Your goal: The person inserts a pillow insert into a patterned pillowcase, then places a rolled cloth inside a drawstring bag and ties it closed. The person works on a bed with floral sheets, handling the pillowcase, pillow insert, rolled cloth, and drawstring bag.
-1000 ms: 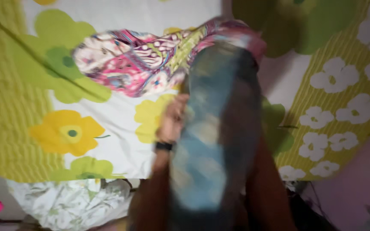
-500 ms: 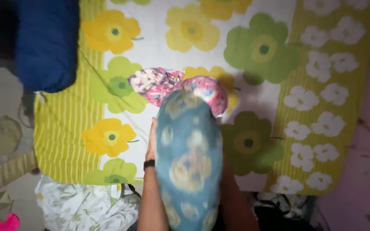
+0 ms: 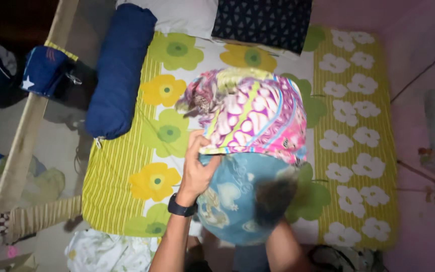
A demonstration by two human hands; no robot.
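Above the flowered bedsheet (image 3: 358, 136), a blue pillow (image 3: 237, 201) sits partly inside a pink patterned pillowcase (image 3: 258, 118), hiding the right hand; whether that one grips, I cannot tell. The left hand (image 3: 197, 171), smartwatch (image 3: 179, 207) at the wrist, closes on the pillowcase's open edge. A navy bolster (image 3: 119, 70) lies alongside.
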